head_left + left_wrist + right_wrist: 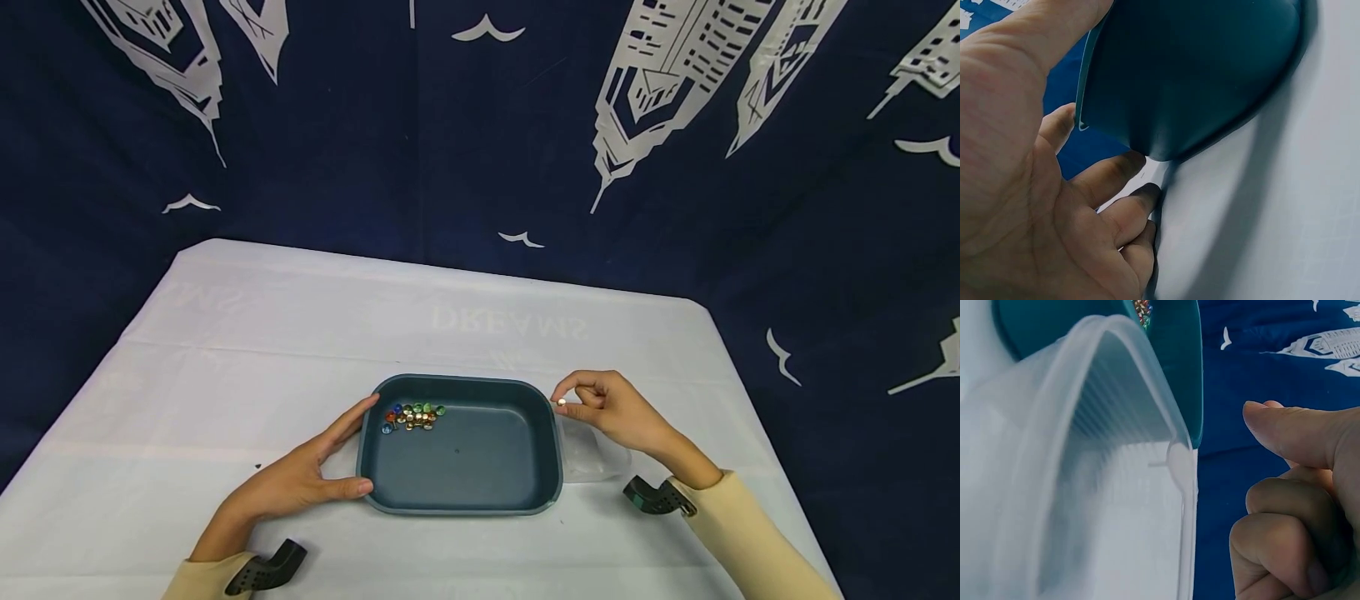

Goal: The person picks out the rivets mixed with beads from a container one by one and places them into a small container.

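Item: one white-clothed bench (225, 400), faintly marked with reversed lettering reading DREAMS towards its far edge, as I saw it from the room.

Item: one dark teal, rectangular plastic tray with rounded corners (480, 471), set flat on the bench, well apart from the bench's far edge.

Item: one cluster of small, shiny pieces in green, blue, orange-red and gold (411, 416), gathered on the tray's floor near its far left corner.

Item: one small, pale, shiny piece (561, 402), off the bench, at the tray's right edge near the far right corner.

Item: one clear plastic container with a ribbed inner wall (588, 460), on the bench just beside the tray's right edge; whether the two touched, I could not tell.

Hands, two. The left hand (303, 475) lay spread at the tray's left edge, fingers extended towards the far left corner, thumb on the rim nearer the near left corner. The right hand (611, 408) pinched the small, pale piece between thumb and forefinger, its other fingers curled in.

Also noted: beige sleeves (757, 533), a black strapped device at each wrist (272, 568), and a navy cloth printed with white buildings and birds (360, 150) beyond the far edge.
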### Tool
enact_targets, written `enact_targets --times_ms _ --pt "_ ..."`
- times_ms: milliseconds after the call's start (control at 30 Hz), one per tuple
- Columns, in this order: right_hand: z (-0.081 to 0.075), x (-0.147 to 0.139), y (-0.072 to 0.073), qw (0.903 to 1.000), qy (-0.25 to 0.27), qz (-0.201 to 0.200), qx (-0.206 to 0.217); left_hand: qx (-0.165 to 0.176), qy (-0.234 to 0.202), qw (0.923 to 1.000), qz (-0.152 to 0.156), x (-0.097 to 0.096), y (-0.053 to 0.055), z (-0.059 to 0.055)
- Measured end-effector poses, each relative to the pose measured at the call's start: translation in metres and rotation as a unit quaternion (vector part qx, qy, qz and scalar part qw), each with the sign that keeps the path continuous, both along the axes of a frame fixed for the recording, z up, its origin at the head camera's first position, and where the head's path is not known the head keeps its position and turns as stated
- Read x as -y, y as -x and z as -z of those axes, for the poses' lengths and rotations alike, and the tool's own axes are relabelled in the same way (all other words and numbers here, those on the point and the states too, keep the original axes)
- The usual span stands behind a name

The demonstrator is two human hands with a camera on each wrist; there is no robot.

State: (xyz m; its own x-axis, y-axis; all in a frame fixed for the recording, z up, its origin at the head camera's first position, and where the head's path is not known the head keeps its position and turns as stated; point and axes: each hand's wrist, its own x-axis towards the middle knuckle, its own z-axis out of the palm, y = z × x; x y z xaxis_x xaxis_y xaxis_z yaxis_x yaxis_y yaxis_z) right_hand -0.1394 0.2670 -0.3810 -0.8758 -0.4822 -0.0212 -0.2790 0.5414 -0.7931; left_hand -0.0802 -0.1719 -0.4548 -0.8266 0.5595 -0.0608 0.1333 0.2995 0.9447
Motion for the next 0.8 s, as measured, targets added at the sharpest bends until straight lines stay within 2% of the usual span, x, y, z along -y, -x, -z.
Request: enact_targets --times_ms 233,800 --pt "0.004 -0.013 -0.006 0.9998 -0.001 0.02 0.005 -0.002 -0.001 1.0 0.0 0.0 0.0 0.0" --pt "0.012 -0.031 -0.012 0.9993 0.014 0.031 0.012 -0.004 0.005 1.0 -0.002 0.0 0.0 0.0"
